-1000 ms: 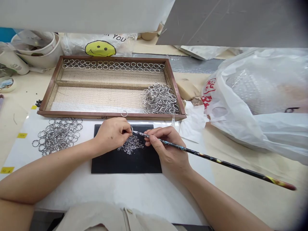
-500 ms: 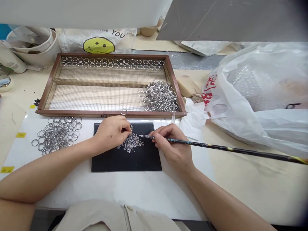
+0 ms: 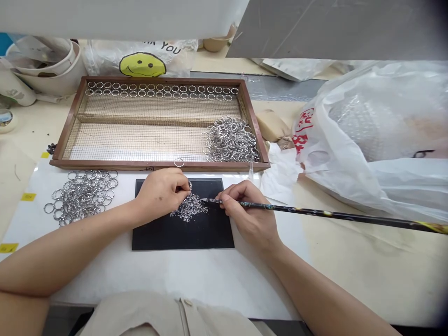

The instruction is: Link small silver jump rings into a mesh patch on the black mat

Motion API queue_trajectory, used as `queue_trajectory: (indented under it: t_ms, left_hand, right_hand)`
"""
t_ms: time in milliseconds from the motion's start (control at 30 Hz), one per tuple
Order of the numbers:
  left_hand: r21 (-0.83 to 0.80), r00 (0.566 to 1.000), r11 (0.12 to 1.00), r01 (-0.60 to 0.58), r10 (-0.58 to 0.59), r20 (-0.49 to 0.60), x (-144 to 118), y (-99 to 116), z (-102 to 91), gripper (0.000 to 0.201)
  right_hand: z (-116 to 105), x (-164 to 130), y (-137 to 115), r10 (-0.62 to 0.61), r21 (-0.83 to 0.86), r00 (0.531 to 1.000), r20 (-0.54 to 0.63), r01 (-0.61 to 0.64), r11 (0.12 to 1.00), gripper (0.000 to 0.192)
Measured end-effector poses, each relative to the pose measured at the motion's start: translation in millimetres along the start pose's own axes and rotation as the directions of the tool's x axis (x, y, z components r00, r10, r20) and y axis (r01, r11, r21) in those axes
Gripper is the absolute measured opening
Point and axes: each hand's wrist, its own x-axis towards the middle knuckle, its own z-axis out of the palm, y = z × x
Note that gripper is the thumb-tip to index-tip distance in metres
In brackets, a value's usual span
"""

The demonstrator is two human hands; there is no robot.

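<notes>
My left hand [image 3: 161, 191] rests on the black mat [image 3: 182, 233] and pinches a small metal ring [image 3: 190, 185] at its fingertips. My right hand [image 3: 249, 210] grips a long thin dark stick [image 3: 332, 215] like a pen. The stick's tip touches the right edge of a small heap of tiny silver pieces [image 3: 190, 207] on the mat. The stick's tail reaches far to the right.
A wooden mesh tray [image 3: 157, 163] lies behind the mat, with a row of rings along its far edge and a ring pile [image 3: 231, 140] at its right. One ring [image 3: 178, 162] sits on its front rim. More rings [image 3: 82, 193] lie left. White plastic bags [image 3: 378, 135] fill the right.
The right hand has swung the stick flatter and lowered its tip from near the left fingertips to the heap's right edge. The left hand has stayed in place.
</notes>
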Motion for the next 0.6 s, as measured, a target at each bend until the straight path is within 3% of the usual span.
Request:
queue_trajectory:
  t_ms: [333, 600]
  left_hand:
    - [-0.011, 1.000, 1.000, -0.012, 0.012, -0.007, 0.2, -0.3, -0.5, 0.014]
    - [-0.004, 1.000, 1.000, -0.013, 0.013, -0.005, 0.3, -0.2, -0.5, 0.013]
  right_hand:
    - [2.0, -0.6, 0.4, -0.023, 0.079, 1.000, -0.001, 0.023, 0.997, 0.017]
    - [9.5, 3.0, -2.3, -0.167, 0.166, 0.986, -0.025, 0.169, 0.972, 0.013]
